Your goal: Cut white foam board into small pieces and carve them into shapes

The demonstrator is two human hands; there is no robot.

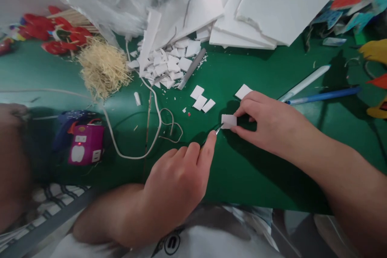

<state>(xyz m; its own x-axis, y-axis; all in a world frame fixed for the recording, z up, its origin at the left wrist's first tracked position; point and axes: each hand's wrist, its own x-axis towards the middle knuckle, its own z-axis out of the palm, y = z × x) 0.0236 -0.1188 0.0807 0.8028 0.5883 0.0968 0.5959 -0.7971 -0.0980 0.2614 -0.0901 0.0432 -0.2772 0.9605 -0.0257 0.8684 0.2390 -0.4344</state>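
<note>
My left hand (181,173) is closed around a slim craft knife (219,129), its index finger stretched along the top. Only the narrow metal tip shows; the handle is mostly hidden in the fist. That tip touches the lower left part of a small white foam piece (229,120). Thumb and fingers of my right hand (256,115) pinch this piece by its right edge, low over the green table (242,185). Beyond my right hand lies another white foam square (243,91), partly behind the knuckles. To the left are several small cut foam pieces (199,102).
A heap of foam scraps (169,64) and large foam sheets (266,4) lie at the back. Pens (323,95) rest at right. On the left are wood shavings (104,66), a white cable (133,157), a purple power adapter (86,145) and another person's arm (13,161).
</note>
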